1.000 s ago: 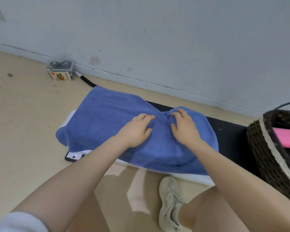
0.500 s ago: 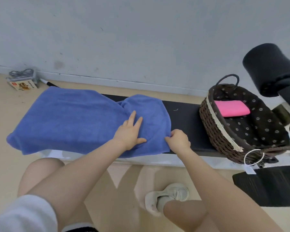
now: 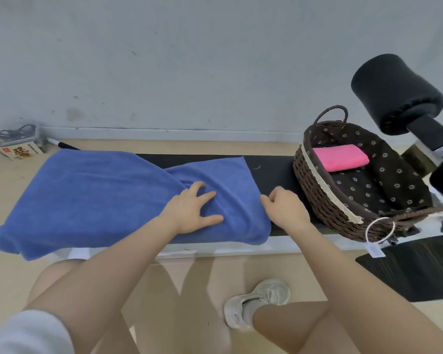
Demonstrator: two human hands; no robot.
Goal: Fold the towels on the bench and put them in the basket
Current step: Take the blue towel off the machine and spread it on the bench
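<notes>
Two hands: both on the blue towel, mid frame.
Blue towel [image 3: 100, 198]: thick terry cloth, soft nap, loosely doubled and rumpled; a diagonal fold ridge runs from top centre down to the left hand. It covers the left half of the bench, and its left end droops over the bench end.
Bench [image 3: 274, 172]: flat black padded top, pale frame edge along the near side; bare strip between towel and basket.
Left hand [image 3: 192, 210]: flat on the towel, palm down, fingers spread; grip open, pressing and not pinching.
Right hand [image 3: 284, 208]: at the towel's right edge, fingers curled in; grip closed on the towel's edge.
Basket [image 3: 315, 185]: oval dark brown wicker, cream trim band, dark liner with small flower print, loop handle at the far end; stands on the right end of the bench, near the right hand but not touching it.
Pink towel [image 3: 340, 157]: smooth, folded into a flat rectangle, lying inside the basket at its far side.
Black foam roller [image 3: 394, 93]: matte cylinder, upper right of frame.
Change from half a second ago: left hand sits slightly further right on the towel with fingers more splayed; right hand at the same edge; towel and basket layout unchanged.
</notes>
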